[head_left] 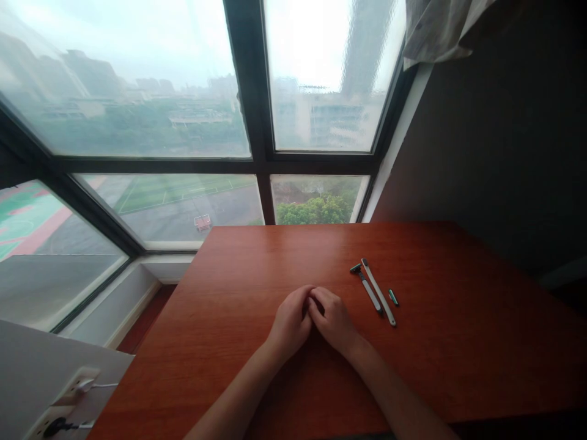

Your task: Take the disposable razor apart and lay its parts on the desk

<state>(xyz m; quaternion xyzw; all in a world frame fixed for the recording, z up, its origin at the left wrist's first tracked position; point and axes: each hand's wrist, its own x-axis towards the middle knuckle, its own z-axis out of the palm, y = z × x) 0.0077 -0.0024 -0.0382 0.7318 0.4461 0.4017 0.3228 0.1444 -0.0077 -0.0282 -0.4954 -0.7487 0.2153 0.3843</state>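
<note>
My left hand [290,321] and my right hand [334,318] rest together on the reddish wooden table [220,342], fingers curled and touching each other. Nothing shows inside either hand. To the right of my right hand lie a razor [365,286] with a dark green head and grey handle, a long thin grey stick [378,292] beside it, and a small green cap-like piece [393,297]. All three lie apart from my hands.
A large window with a dark frame [257,159] rises behind the table. A dark wall [495,153] stands at the right. At lower left, a white power socket [76,385] has plugs and a cable in it.
</note>
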